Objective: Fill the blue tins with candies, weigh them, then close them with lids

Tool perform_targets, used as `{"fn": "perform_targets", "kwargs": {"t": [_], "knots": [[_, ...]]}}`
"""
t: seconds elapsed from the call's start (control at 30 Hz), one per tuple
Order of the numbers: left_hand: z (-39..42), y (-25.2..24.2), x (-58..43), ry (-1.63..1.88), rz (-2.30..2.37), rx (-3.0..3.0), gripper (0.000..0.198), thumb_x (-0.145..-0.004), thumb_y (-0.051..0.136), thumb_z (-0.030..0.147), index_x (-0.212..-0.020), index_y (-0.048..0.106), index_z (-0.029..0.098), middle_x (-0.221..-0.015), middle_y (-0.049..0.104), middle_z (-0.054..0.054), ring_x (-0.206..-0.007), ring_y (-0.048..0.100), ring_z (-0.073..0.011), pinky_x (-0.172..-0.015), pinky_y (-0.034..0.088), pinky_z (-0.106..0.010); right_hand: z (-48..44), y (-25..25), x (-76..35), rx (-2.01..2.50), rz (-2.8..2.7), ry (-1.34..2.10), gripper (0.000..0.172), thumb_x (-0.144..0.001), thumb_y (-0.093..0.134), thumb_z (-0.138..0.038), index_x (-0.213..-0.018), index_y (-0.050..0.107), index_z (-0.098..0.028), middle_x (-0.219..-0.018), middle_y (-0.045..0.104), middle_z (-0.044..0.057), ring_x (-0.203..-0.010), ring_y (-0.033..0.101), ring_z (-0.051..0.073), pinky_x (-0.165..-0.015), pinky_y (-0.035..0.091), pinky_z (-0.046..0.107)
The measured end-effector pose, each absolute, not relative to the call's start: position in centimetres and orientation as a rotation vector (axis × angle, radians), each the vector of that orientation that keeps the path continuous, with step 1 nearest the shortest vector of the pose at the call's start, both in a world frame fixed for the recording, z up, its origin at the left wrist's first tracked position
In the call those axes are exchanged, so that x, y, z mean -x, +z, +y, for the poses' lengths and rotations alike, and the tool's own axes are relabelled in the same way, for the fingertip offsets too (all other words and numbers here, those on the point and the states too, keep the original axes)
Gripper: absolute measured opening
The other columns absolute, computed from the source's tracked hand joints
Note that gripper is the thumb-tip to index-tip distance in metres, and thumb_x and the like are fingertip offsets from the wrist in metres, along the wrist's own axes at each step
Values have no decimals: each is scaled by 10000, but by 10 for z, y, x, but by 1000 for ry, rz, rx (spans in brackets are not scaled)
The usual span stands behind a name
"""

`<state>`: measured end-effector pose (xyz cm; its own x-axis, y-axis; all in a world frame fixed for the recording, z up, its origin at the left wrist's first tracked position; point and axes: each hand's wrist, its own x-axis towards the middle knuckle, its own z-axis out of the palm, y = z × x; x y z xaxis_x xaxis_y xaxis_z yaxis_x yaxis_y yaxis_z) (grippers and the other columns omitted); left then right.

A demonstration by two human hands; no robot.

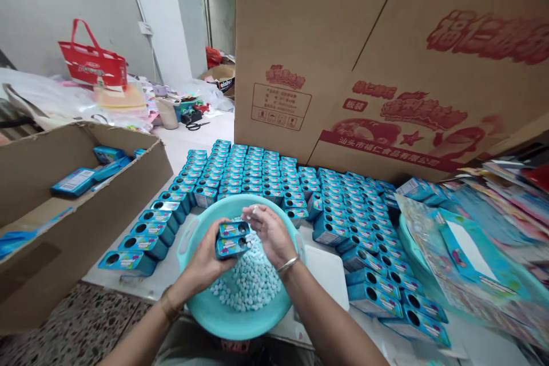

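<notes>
My left hand [205,263] grips two small blue candy boxes [233,238], stacked one over the other, with a round dark hole in the top of each. It holds them above a turquoise basin [201,318]. Small pale candies [251,280] lie heaped inside the basin. To the right of the boxes, my right hand [272,231] has curled fingers with a few white candies at the fingertips, close to the box holes. A silver bangle [287,265] circles the right wrist.
Rows of blue boxes [253,168] with holes upward stand behind and beside the basin. An open carton [86,229] is at left, a large cardboard box [364,68] behind. A white lid [328,277] and a second basin [412,243] lie right. Scissors [196,125] rest farther back.
</notes>
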<state>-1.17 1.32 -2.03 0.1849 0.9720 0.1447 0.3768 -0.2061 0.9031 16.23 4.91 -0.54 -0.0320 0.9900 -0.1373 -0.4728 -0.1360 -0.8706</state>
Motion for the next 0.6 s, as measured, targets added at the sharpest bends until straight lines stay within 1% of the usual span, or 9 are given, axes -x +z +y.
{"fn": "perform_targets", "kwargs": {"t": [0.07, 0.13, 0.2, 0.23, 0.3, 0.37, 0.43, 0.5, 0.6], "knots": [[9, -13, 25, 1006, 1295, -1722, 701, -632, 752, 173, -1266, 456, 214, -1245, 575, -90, -1146, 574, -281, -1011, 440, -443, 60, -23, -176, 1146, -1088, 1385, 274, -825, 547, -408, -910, 644, -166, -907, 706, 84, -863, 650, 211, -871, 479, 373], [5, -9, 37, 1016, 1270, -1713, 711, -624, 775, 194, -1262, 464, 210, -1262, 559, -98, -1172, 554, -291, -1032, 424, -444, 73, -41, -182, 1402, -1687, 1123, 258, -859, 494, -350, -937, 651, -159, -955, 689, 105, -928, 623, 234, -881, 465, 396], [2, -9, 45, 1014, 1229, -1700, 726, -620, 795, 213, -1265, 463, 210, -1277, 545, -106, -1195, 535, -301, -1045, 413, -446, 85, -56, -175, 1461, -2219, 877, 243, -837, 542, -303, -1017, 658, -188, -1106, 651, 119, -1071, 557, 273, -931, 432, 438], [1, -10, 48, 1013, 1210, -1688, 729, -626, 800, 224, -1269, 459, 215, -1287, 537, -106, -1206, 528, -301, -1050, 410, -442, 90, -62, -169, 1422, -2418, 789, 279, -824, 573, -306, -1077, 647, -215, -1195, 612, 120, -1135, 512, 293, -947, 419, 463], [0, -16, 52, 1018, 1181, -1652, 726, -645, 806, 244, -1277, 447, 235, -1311, 521, -97, -1217, 521, -291, -1051, 414, -419, 96, -71, -155, 1350, -2672, 639, 365, -817, 606, -374, -1161, 613, -253, -1300, 528, 128, -1193, 447, 329, -934, 422, 503], [0, -23, 54, 1043, 1170, -1590, 737, -654, 814, 260, -1285, 433, 258, -1327, 509, -81, -1211, 528, -275, -1042, 424, -389, 95, -77, -148, 1346, -2854, 499, 423, -832, 585, -483, -1191, 593, -259, -1295, 493, 144, -1163, 446, 349, -878, 449, 508], [0, -28, 56, 1077, 1169, -1501, 771, -639, 832, 267, -1291, 420, 271, -1326, 509, -70, -1188, 545, -265, -1019, 443, -363, 84, -81, -149, 1371, -2915, 549, 491, -824, 574, -574, -1198, 588, -257, -1231, 503, 144, -1095, 478, 338, -829, 466, 472], [1, -32, 57, 1111, 1158, -1394, 818, -625, 845, 268, -1310, 398, 277, -1298, 528, -64, -1141, 574, -254, -976, 472, -341, 67, -81, -158, 1360, -2959, 713, 559, -809, 561, -644, -1216, 575, -260, -1174, 519, 129, -1018, 514, 309, -786, 470, 428], [2, -35, 57, 1147, 1133, -1278, 867, -614, 855, 265, -1335, 375, 287, -1270, 541, -57, -1099, 593, -240, -937, 491, -316, 37, -75, -169, 1303, -2989, 939, 634, -782, 560, -695, -1242, 561, -259, -1134, 539, 121, -938, 544, 289, -735, 463, 394]]}}
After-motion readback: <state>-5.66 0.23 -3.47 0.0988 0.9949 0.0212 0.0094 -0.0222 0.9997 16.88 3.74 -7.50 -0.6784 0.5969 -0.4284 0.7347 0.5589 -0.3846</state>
